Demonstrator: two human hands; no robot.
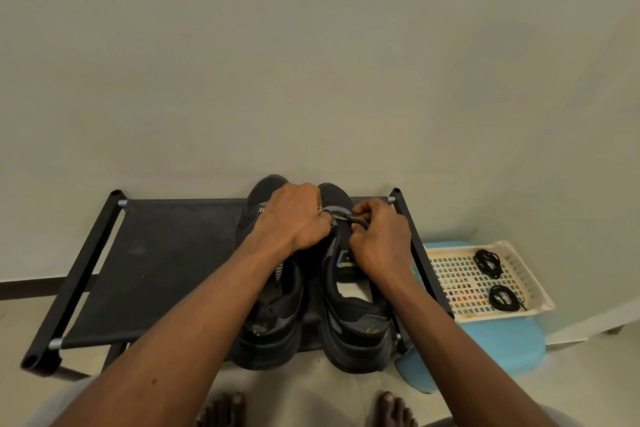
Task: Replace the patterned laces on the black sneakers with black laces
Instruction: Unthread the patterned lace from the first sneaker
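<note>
**A:** What do we list first?

**B:** Item one, the pair of black sneakers: left sneaker point(273, 315) and right sneaker point(353, 322), side by side on the black fabric rack point(156, 253), heels toward us, toes against the wall.

**A:** And the hands?

**B:** We enter both over the right sneaker's throat. The left hand point(294, 215) has its fingers curled downward and together, and the patterned lace point(338, 217) comes out from under them. The right hand point(379, 239) has its fingers bent tight, pinching a dark stretch of the same lace. The lace runs short and taut between the two hands.

**A:** Any more patterned lace?

**B:** We note a zigzag length point(278, 272) lying on the left sneaker's tongue.

**A:** The replacements?

**B:** Two coiled black laces, one point(487, 262) farther and one point(502, 298) nearer, apart from each other in the white slotted basket point(540, 302). The basket sits on a blue stool point(502, 340) just right of the rack.

**A:** Anything below?

**B:** Bare feet point(221, 409) at the bottom edge.
</note>
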